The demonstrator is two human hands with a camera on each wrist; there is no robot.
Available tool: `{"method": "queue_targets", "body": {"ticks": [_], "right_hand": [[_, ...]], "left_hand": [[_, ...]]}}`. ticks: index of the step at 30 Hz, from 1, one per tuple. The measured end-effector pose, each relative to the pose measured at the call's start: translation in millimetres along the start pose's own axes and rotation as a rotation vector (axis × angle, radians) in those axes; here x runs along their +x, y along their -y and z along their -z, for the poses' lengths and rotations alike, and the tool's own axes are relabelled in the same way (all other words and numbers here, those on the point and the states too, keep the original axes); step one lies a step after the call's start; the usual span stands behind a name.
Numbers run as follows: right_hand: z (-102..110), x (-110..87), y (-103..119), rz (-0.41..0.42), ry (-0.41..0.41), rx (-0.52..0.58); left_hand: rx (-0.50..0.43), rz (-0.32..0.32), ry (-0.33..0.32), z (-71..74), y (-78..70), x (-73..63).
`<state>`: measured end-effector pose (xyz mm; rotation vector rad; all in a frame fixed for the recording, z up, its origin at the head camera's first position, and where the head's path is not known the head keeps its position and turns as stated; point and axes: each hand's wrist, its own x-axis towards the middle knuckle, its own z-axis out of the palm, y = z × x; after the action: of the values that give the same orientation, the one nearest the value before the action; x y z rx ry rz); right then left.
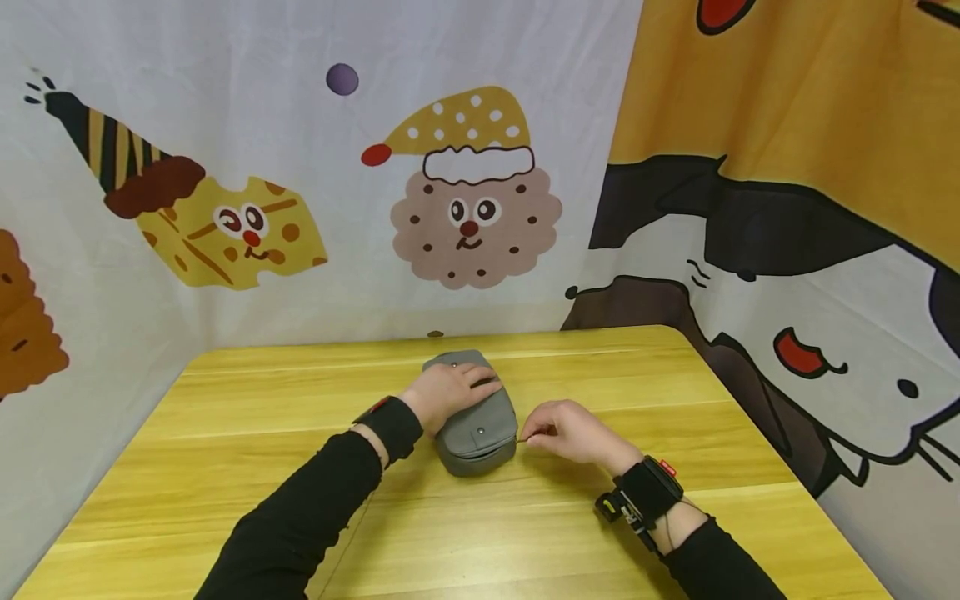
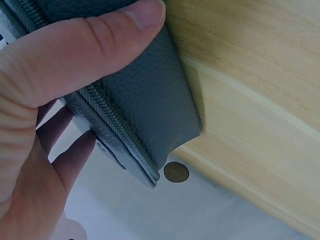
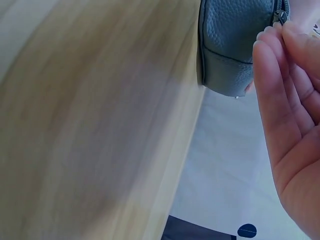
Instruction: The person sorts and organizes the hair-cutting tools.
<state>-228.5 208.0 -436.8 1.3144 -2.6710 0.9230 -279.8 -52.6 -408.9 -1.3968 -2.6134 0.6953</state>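
A small grey leather-look zip case (image 1: 491,417) lies on the table, long and rounded, with metal snaps on its top. My left hand (image 1: 448,393) holds it from the left: the fingers lie across the top, while the thumb (image 2: 100,42) presses the side wall below the zipper (image 2: 117,120). At the case's near right corner, my right hand (image 1: 566,429) pinches the zipper pull (image 3: 283,17) between thumb and fingertips. Most of the pull is hidden by those fingertips. A narrow dark gap shows along the zipper line at the near end.
The case stands on a yellow wood-grain table (image 1: 300,467), toward its far side. Behind the far edge hangs a curtain (image 1: 285,50) printed with cartoon figures. A thin cord (image 1: 348,537) hangs beneath the left forearm.
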Motion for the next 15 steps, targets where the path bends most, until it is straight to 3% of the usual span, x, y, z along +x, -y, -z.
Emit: {"method": "queue_targets", "body": {"ticks": [15], "right_hand": [[1.4, 6.5, 8.2, -0.048, 0.078, 0.082]], "left_hand": [[0.012, 0.008, 0.03, 2.9, 0.0, -1.2]]}}
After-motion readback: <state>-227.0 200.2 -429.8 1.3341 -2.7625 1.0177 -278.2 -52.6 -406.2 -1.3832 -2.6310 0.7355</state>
